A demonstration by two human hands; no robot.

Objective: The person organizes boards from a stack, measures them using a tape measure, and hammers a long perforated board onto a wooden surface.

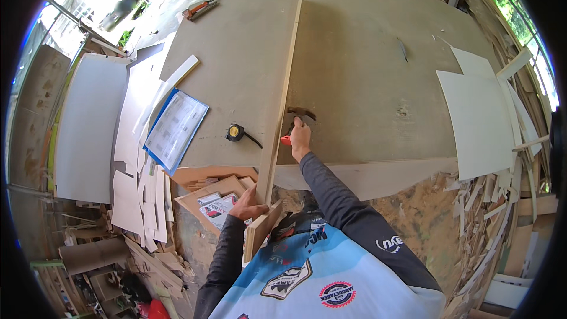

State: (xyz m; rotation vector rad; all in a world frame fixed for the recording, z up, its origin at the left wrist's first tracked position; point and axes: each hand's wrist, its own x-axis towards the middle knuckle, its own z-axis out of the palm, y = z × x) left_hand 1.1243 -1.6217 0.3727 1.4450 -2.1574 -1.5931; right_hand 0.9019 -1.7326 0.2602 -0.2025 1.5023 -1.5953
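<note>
The right hand (300, 137) is closed around a claw hammer (302, 113), gripping it close below the head; the head shows beyond the fingers, and the red handle end sticks out on the left of the fist. Hand and hammer are over the workbench (366, 100), towards its near edge and just right of a long wooden board (282, 94). This board runs from near the bench's far edge out past the near edge. The left hand (249, 205) is wrapped around its overhanging near end, just beside a short wooden board (261, 229) that meets that end at an angle; whether the fingers touch the short piece I cannot tell. Left of the long board, near the bench's near edge, lies a tape measure (235, 133). A blue folder with printed sheets (177, 130) rests at the near left corner.
</note>
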